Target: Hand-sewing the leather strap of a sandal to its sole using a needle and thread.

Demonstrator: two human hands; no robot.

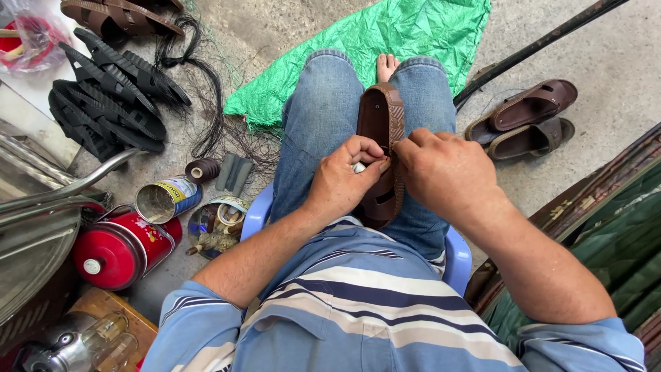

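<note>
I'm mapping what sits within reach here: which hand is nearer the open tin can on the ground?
Left. The left hand on the brown sandal is on the tin can side; the right hand is beyond the sandal, farther away.

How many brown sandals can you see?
4: one sandal between both hands on the lap, a pair on the ground at right, one top left. More may be hidden.

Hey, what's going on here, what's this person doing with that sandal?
A person sits on a light blue plastic chair with a brown leather sandal lying lengthwise between the knees. Both hands meet at the sandal's side edge: the left hand pinches it, with something small and pale under the fingers, and the right hand grips beside it. On the ground lie a matching pair of brown sandals, black soles, open tins and a thread spool.
</note>
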